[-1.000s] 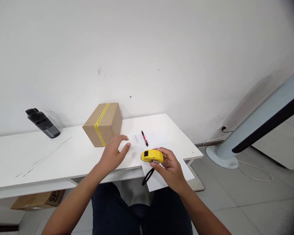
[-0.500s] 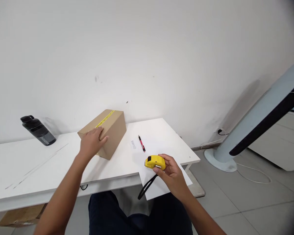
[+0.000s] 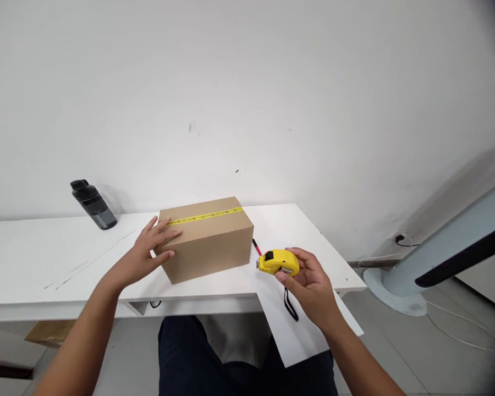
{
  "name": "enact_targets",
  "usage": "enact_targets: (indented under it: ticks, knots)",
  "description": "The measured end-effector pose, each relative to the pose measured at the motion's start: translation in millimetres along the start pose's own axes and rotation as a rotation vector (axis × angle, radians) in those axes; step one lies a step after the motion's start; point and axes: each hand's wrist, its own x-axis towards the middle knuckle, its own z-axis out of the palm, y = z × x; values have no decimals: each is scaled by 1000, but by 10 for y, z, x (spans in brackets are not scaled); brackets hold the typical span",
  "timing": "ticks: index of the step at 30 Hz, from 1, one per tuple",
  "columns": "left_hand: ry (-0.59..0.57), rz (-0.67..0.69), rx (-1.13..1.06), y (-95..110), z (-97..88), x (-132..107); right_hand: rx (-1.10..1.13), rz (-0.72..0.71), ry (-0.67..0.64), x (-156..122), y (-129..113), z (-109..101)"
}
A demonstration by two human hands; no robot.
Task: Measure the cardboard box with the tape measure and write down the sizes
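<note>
A cardboard box point(image 3: 208, 253) with yellow printed tape along its top sits on the white table. My left hand point(image 3: 152, 242) rests on the box's left end, fingers spread over the top and thumb against the front face. In my right hand point(image 3: 309, 283) is a yellow tape measure point(image 3: 280, 262), held between thumb and fingers just right of the box. A black wrist strap point(image 3: 289, 307) dangles from it. Below it, a white sheet of paper point(image 3: 295, 341) hangs over the table's front edge. A red and black pen point(image 3: 257, 247) is partly hidden by the box and tape measure.
A dark water bottle point(image 3: 94, 204) stands at the back left of the white table point(image 3: 33, 258). The wall runs behind the table. On the floor to the right is a tower fan point(image 3: 429, 253) with a cable. Under the table lies another cardboard piece point(image 3: 49, 333).
The box has turned so its long side faces me, and now covers part of the pen. My left hand's fingers have spread. The view has shifted, and the tape measure stays in my right hand.
</note>
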Motion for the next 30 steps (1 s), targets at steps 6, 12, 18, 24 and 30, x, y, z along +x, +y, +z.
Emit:
enact_targets:
  ticks: [6, 12, 18, 24, 30]
  knots:
    - [202, 331, 21, 775, 282, -373, 9, 112, -352, 61, -368, 562]
    - [600, 570, 164, 942, 384, -563, 145, 236, -606, 7, -569, 1005]
    - [681, 375, 129, 423, 154, -572, -51, 36, -457, 453, -534, 723]
    - [574, -72, -328, -158, 74, -289, 33, -2, -218, 1265, -282, 172]
    - [292, -21, -331, -230, 231, -252, 96, 103, -204, 1386, -15, -36]
